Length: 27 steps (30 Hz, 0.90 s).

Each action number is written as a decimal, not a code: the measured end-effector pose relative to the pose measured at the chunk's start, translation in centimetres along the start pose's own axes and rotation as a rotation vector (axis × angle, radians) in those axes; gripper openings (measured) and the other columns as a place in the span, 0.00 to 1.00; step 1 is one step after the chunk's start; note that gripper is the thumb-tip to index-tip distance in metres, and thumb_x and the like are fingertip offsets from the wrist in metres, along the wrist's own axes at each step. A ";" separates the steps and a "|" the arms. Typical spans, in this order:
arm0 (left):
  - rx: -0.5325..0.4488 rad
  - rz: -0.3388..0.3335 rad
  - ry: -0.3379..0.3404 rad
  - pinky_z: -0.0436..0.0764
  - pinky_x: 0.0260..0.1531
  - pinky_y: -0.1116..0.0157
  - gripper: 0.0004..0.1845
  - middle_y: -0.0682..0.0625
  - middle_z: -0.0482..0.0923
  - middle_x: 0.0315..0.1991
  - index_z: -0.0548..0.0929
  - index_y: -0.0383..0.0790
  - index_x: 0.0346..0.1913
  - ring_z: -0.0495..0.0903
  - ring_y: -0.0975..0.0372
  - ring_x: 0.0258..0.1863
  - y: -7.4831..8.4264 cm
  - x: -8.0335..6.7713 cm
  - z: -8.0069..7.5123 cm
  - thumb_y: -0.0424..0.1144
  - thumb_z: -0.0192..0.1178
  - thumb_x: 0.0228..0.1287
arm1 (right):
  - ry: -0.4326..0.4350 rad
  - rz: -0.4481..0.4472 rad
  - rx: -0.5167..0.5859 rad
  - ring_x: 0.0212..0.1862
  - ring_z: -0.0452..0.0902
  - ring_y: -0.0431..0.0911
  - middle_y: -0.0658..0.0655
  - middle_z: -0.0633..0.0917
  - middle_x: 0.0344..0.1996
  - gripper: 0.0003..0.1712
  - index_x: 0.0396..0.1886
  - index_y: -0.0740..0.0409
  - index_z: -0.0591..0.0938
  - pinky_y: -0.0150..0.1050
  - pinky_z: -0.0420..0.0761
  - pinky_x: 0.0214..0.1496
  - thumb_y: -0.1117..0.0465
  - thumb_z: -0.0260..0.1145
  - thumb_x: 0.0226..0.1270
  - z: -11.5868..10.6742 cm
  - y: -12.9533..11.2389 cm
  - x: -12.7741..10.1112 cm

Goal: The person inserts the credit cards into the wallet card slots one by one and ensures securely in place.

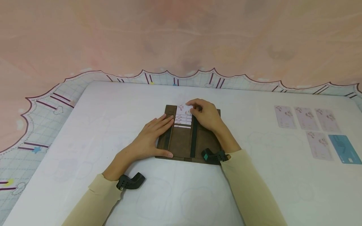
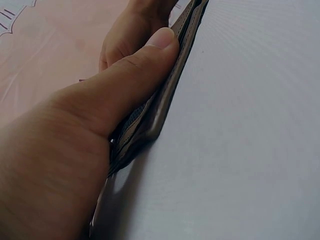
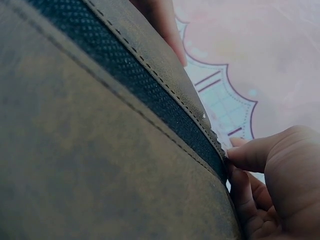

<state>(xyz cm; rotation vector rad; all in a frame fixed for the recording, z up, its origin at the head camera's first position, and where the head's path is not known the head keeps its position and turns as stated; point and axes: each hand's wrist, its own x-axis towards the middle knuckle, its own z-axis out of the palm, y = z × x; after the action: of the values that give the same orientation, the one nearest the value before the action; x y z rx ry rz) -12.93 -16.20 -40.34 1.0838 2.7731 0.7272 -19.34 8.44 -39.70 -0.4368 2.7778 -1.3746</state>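
Note:
A brown wallet [image 1: 183, 141] lies open and flat on the white table [image 1: 113, 110]. Several pale cards sit in its stacked slots. My left hand [image 1: 154, 135] rests flat on the wallet's left panel with straight fingers, the thumb [image 2: 145, 65] along the near edge [image 2: 162, 107]. At the wallet's far end my right hand [image 1: 198, 110] pinches a white card with a pink print [image 1: 183, 110] that stands in the top slot. In the right wrist view the wallet's leather [image 3: 100, 150] fills the frame, with curled right fingers [image 3: 270, 170] beside it.
Several pale pink cards [image 1: 305, 118] and one blue card [image 1: 345, 149] lie face up at the right of the table. A light blue grid-pattern cloth [image 1: 42, 119] borders the table at the left and back, with pink fabric [image 1: 181, 34] behind it.

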 end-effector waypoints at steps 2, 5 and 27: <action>-0.004 0.000 0.001 0.41 0.71 0.52 0.60 0.47 0.50 0.75 0.55 0.38 0.74 0.41 0.54 0.74 0.0 0.0 0.0 0.61 0.73 0.41 | 0.000 -0.002 -0.005 0.35 0.70 0.48 0.55 0.78 0.32 0.14 0.52 0.55 0.83 0.40 0.70 0.36 0.65 0.61 0.68 0.0 0.0 0.0; -0.007 0.000 0.000 0.41 0.71 0.52 0.60 0.47 0.50 0.75 0.55 0.38 0.74 0.41 0.54 0.74 0.0 0.0 0.0 0.61 0.74 0.41 | -0.001 -0.003 -0.013 0.35 0.70 0.48 0.55 0.77 0.32 0.14 0.52 0.55 0.83 0.40 0.70 0.36 0.65 0.61 0.68 0.0 0.0 0.0; -0.004 -0.001 -0.003 0.40 0.71 0.53 0.60 0.47 0.50 0.75 0.55 0.37 0.74 0.41 0.54 0.74 0.2 0.0 -0.2 0.61 0.73 0.42 | -0.042 -0.040 -0.027 0.36 0.71 0.48 0.54 0.78 0.34 0.13 0.50 0.55 0.83 0.41 0.71 0.37 0.65 0.61 0.67 -0.1 0.3 0.0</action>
<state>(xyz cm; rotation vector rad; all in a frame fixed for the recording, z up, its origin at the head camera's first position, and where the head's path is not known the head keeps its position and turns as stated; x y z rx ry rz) -12.87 -16.15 -40.12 1.0818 2.7680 0.7297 -19.42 8.67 -39.83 -0.5188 2.7721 -1.3206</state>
